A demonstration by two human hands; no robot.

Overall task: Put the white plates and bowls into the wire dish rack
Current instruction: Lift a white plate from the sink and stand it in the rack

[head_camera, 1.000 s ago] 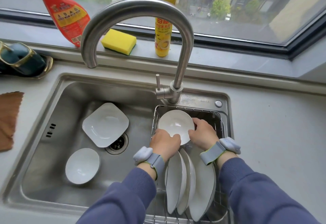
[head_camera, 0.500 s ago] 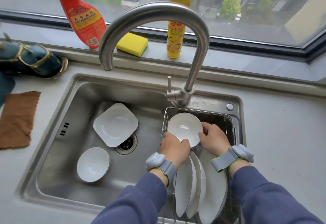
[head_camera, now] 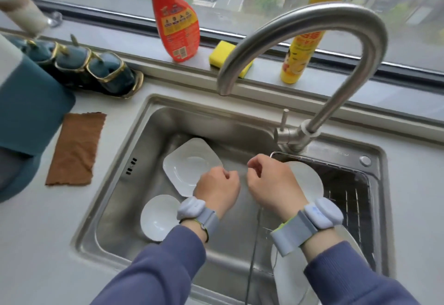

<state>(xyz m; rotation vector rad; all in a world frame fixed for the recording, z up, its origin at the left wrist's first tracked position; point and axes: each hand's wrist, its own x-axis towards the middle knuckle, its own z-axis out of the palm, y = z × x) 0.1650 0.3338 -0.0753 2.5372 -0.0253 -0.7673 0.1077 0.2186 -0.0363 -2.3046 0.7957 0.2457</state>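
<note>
A white squarish plate (head_camera: 189, 163) lies flat on the sink floor, and a small white bowl (head_camera: 159, 215) sits in front of it. The wire dish rack (head_camera: 348, 199) fills the right side of the sink. A round white bowl (head_camera: 310, 179) leans in its far end, and white plates (head_camera: 290, 278) stand on edge at its near end, partly hidden by my right arm. My left hand (head_camera: 217, 190) hovers over the near corner of the squarish plate, fingers curled, holding nothing. My right hand (head_camera: 271, 184) hovers just left of the rack's bowl, fingers loosely curled and empty.
A curved steel faucet (head_camera: 305, 47) arches over the sink. A red bottle (head_camera: 176, 16), yellow sponge (head_camera: 223, 54) and yellow bottle (head_camera: 302, 52) stand on the sill. A brown cloth (head_camera: 77, 148), dark jars (head_camera: 96, 71) and a teal object (head_camera: 26, 107) are on the left counter.
Both hands let go of the round bowl, which stays leaning in the rack. They moved left, out over the sink. The camera turned left as well.
</note>
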